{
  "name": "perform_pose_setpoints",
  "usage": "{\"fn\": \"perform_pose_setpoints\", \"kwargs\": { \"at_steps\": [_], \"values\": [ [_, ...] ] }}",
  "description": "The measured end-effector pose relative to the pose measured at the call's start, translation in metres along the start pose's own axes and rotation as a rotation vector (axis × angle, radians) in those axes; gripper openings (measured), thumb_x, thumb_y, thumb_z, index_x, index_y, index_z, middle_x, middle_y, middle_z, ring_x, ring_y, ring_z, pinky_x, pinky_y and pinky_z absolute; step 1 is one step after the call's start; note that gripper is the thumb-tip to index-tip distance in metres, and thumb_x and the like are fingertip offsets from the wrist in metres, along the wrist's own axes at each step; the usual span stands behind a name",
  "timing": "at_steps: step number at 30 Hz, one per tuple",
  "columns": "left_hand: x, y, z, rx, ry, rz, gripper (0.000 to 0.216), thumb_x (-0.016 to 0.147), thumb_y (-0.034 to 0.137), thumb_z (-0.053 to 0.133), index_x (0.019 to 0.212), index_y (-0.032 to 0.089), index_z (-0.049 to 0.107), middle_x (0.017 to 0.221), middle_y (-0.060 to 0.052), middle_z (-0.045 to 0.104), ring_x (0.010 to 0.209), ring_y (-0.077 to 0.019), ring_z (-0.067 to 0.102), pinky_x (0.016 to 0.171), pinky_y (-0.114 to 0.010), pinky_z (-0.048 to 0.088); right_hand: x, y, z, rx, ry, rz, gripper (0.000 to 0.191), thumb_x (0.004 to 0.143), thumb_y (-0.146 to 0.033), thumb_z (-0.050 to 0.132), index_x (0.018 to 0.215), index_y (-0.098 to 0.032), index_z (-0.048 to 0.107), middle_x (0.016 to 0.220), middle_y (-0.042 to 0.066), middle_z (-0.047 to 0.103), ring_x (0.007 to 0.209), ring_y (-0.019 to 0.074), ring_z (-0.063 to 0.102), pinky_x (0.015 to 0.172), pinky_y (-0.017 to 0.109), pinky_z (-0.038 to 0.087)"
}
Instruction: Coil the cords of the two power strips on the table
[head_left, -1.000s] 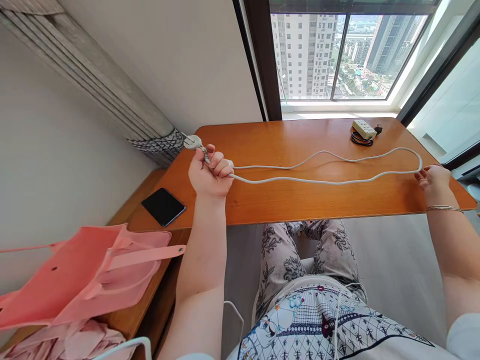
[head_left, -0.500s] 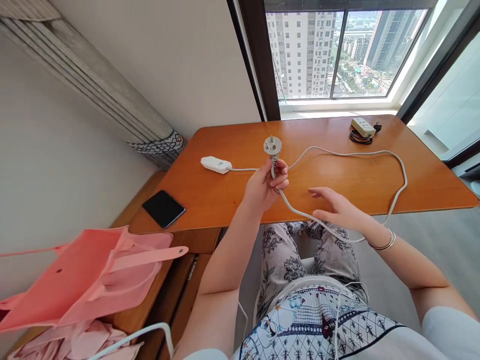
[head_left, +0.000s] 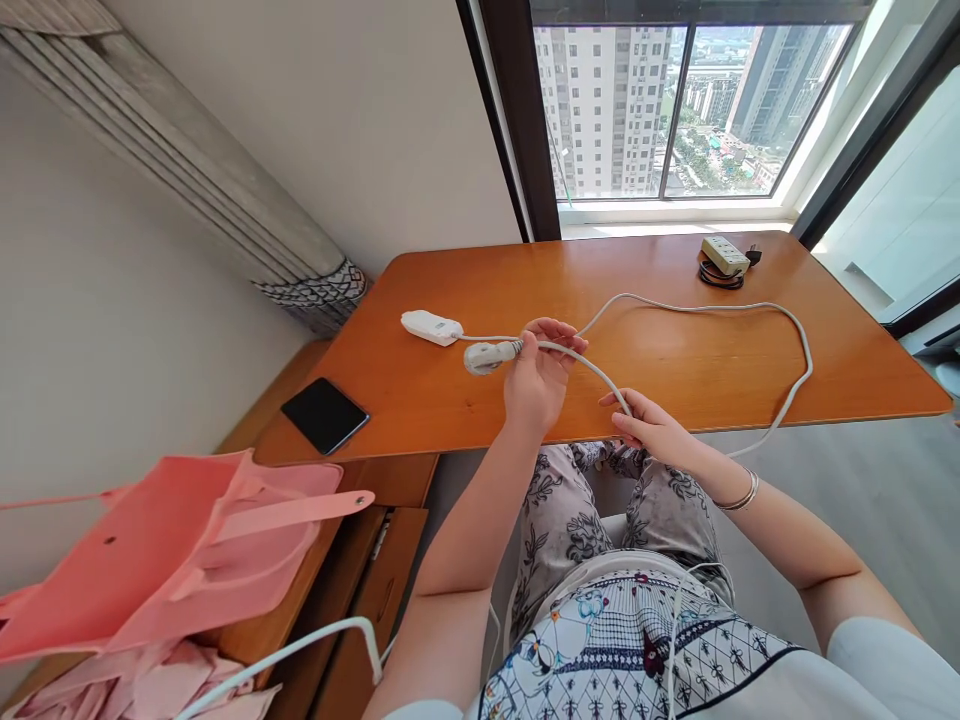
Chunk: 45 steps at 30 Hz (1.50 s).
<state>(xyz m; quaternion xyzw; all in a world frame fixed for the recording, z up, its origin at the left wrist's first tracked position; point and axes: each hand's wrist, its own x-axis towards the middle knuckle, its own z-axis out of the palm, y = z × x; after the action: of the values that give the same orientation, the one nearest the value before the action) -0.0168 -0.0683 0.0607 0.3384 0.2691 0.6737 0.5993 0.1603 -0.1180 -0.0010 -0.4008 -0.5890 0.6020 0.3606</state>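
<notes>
My left hand [head_left: 544, 375] is over the front part of the table, its thumb and fingers closed on a white power cord just behind the plug. The white plug [head_left: 491, 356] points left, its prongs turned away from me. From there the white power cord [head_left: 596, 368] arcs right and down to my right hand [head_left: 641, 420], which pinches it at the table's front edge. The rest of the cord loops over the right side of the table and back behind my left hand. Beyond the plug lies a white oblong device [head_left: 433, 328] with a cord leaving its right end.
A pale multi-socket block [head_left: 724, 255] with coiled black cable sits at the back right of the wooden table [head_left: 465, 400]. A black tablet or phone [head_left: 325, 414] lies at the left. A pink bag [head_left: 180, 550] stands lower left, near a white curved tube [head_left: 300, 645].
My left hand has tipped the plug from upright to lying leftward and lowered it. My right hand has moved left and closed on the cord.
</notes>
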Motion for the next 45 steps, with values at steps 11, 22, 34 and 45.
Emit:
{"fn": "perform_pose_setpoints", "kwargs": {
  "at_steps": [11, 22, 34, 45],
  "values": [
    [-0.003, -0.004, -0.006, -0.140, 0.024, -0.733, 0.057, 0.107, 0.049, 0.030, 0.098, 0.011, 0.072, 0.076, -0.009, 0.071, 0.068, -0.0147, 0.071, 0.070, -0.026, 0.061, -0.010, -0.025, -0.012, -0.455, 0.161, -0.503, 0.047, 0.103, -0.057, 0.037, 0.124, -0.026, 0.065, 0.073, 0.003, 0.057, 0.067, 0.0197, 0.052, 0.066, 0.035, 0.042],
    [0.010, 0.002, -0.030, 0.264, -0.431, -0.847, 0.032, 0.097, 0.041, 0.062, 0.102, 0.011, 0.070, 0.062, 0.004, 0.050, 0.040, -0.0021, 0.034, 0.037, -0.013, 0.031, -0.019, -0.020, 0.003, -1.305, -0.385, -0.348, 0.042, 0.109, -0.038, 0.038, 0.138, -0.025, 0.065, 0.090, 0.007, 0.072, 0.070, 0.0145, 0.062, 0.065, 0.027, 0.036],
    [0.014, 0.063, -0.048, -0.001, -0.230, -0.602, 0.036, 0.103, 0.028, 0.034, 0.077, 0.017, 0.057, 0.056, 0.006, 0.035, 0.035, -0.0036, 0.018, 0.036, -0.013, 0.018, -0.025, -0.028, -0.097, -0.754, -0.096, 0.122, 0.050, 0.092, -0.064, 0.055, 0.069, -0.022, 0.040, 0.064, -0.005, 0.039, 0.058, 0.0103, 0.034, 0.056, 0.025, 0.028],
    [-0.026, -0.007, -0.020, -0.106, -0.417, -0.703, 0.027, 0.094, 0.042, 0.066, 0.095, 0.016, 0.064, 0.068, 0.001, 0.062, 0.033, -0.0016, 0.033, 0.033, -0.014, 0.020, 0.006, -0.042, -0.097, -0.512, 0.460, -0.030, 0.053, 0.078, -0.067, 0.067, 0.087, -0.017, 0.077, 0.069, 0.001, 0.061, 0.066, 0.0146, 0.049, 0.062, 0.028, 0.036]
  ]
}}
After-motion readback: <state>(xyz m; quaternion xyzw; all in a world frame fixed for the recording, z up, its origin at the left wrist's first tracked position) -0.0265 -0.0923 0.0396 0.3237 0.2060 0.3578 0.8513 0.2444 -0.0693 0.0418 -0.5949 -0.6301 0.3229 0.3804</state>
